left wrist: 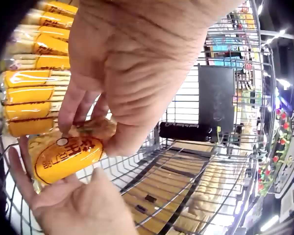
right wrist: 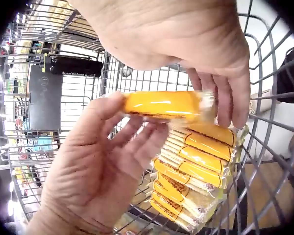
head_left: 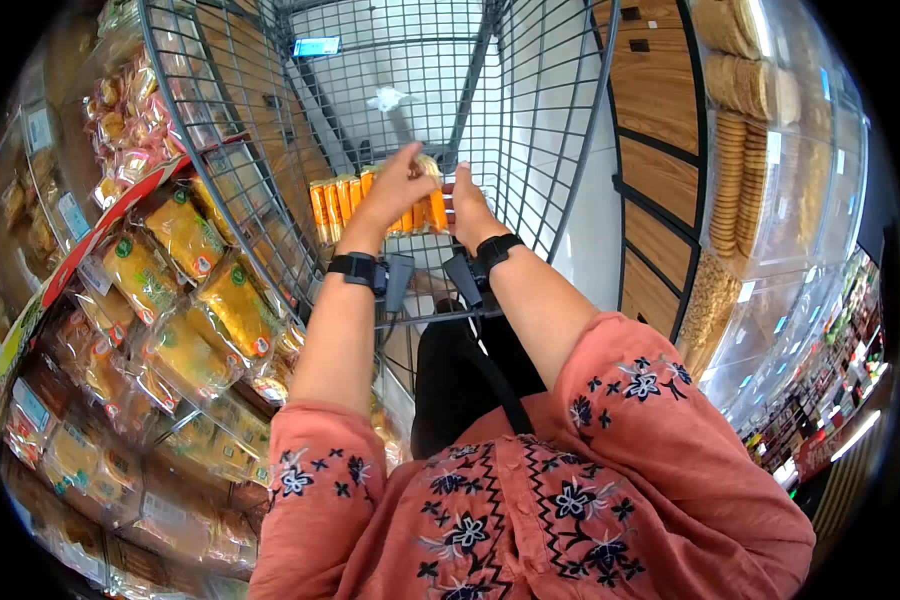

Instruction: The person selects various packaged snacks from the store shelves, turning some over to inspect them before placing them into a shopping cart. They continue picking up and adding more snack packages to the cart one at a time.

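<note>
The raised packet [left wrist: 68, 159] is wrapped in clear plastic, with a glossy orange label bearing dark print and clear ends; in the right wrist view it lies almost level, 9 to 3 o'clock. Below it, toward 5 o'clock, the row of packets [head_left: 345, 200], orange-labelled over pale sticks, lies side by side in the cart [head_left: 570, 150], toward its 6 o'clock side.

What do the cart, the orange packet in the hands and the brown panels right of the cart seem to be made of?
The cart: probably metal, thin dark grey wires; painted or coated, I can't tell.
The packet: likely thin glossy plastic film, with bright highlights and a crinkled clear end.
The panels: smooth, brown, grained; wood or wood-look laminate.
</note>
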### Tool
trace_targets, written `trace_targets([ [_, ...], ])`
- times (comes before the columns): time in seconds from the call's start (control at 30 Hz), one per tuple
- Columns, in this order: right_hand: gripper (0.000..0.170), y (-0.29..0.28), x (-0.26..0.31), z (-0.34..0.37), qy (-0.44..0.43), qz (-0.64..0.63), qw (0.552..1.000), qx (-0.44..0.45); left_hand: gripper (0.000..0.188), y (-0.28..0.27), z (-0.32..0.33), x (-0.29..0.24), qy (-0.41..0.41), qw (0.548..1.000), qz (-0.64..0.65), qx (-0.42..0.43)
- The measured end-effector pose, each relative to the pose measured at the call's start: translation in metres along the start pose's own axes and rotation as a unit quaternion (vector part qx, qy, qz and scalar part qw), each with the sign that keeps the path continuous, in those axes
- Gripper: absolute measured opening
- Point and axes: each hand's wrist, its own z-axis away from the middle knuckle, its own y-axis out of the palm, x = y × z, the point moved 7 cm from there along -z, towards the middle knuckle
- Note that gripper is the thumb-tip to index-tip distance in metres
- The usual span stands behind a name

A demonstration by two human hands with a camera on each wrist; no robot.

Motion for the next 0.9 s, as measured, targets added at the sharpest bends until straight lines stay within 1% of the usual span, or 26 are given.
trace_targets([
  [0.03,0.073,-0.002,0.001,0.002,-0.010,0.020,1.000,0.000,0.068,0.010,0.005,0.003,-0.009,1.000,0.009,0.008],
  [0.1,0.075,-0.007,0.001,0.001,-0.033,0.060,0.998,-0.001,0.066,0.019,0.008,0.008,-0.001,0.999,-0.046,-0.001],
  [0.13,0.074,-0.006,0.004,0.004,-0.053,0.102,0.993,-0.002,0.064,0.022,0.009,0.012,0.002,0.997,-0.072,-0.005],
  [0.2,0.073,-0.015,-0.010,-0.023,-0.072,0.140,0.987,0.015,0.055,0.022,0.012,0.013,0.066,0.974,-0.203,-0.082],
  [0.23,0.073,-0.014,-0.012,-0.027,-0.083,0.159,0.984,0.023,0.051,0.020,0.016,0.003,0.098,0.951,-0.268,-0.119],
  [0.27,0.070,-0.015,-0.017,-0.032,-0.063,0.159,0.985,0.031,0.047,0.018,0.014,0.003,0.073,0.944,-0.300,-0.113],
  [0.3,0.068,-0.012,-0.017,-0.025,-0.042,0.160,0.986,0.039,0.043,0.013,0.016,-0.012,0.048,0.936,-0.331,-0.108],
  [0.33,0.065,-0.008,-0.016,-0.014,-0.021,0.160,0.986,0.046,0.039,0.011,0.017,-0.015,0.023,0.926,-0.362,-0.102],
  [0.43,0.062,0.004,-0.002,0.010,-0.036,0.205,0.978,0.028,0.031,-0.010,0.017,-0.025,0.097,0.886,-0.417,-0.179],
  [0.47,0.059,0.005,-0.002,0.009,-0.051,0.227,0.971,0.049,0.034,-0.019,0.019,-0.023,0.093,0.884,-0.421,-0.181],
  [0.53,0.056,0.002,-0.007,-0.009,-0.081,0.270,0.955,0.091,0.039,-0.047,0.020,0.010,0.078,0.868,-0.449,-0.198],
  [0.57,0.055,-0.003,-0.007,-0.017,-0.107,0.296,0.947,0.068,0.043,-0.058,0.021,0.021,0.070,0.859,-0.463,-0.207],
  [0.63,0.053,-0.004,-0.004,-0.029,-0.159,0.344,0.925,0.024,0.053,-0.068,0.033,0.027,-0.007,0.854,-0.497,-0.152],
  [0.67,0.055,-0.003,-0.004,-0.034,-0.161,0.350,0.923,0.014,0.058,-0.072,0.041,0.029,-0.046,0.849,-0.512,-0.123],
  [0.77,0.058,-0.003,-0.004,-0.041,-0.164,0.373,0.913,-0.003,0.076,-0.076,0.046,0.030,-0.062,0.847,-0.522,-0.087],
  [0.8,0.060,0.000,0.001,-0.039,-0.205,0.382,0.901,-0.001,0.078,-0.076,0.045,0.027,-0.054,0.843,-0.527,-0.089],
  [0.9,0.058,-0.001,0.008,-0.031,-0.239,0.412,0.879,-0.033,0.085,-0.076,0.041,0.022,-0.036,0.839,-0.535,-0.093],
])
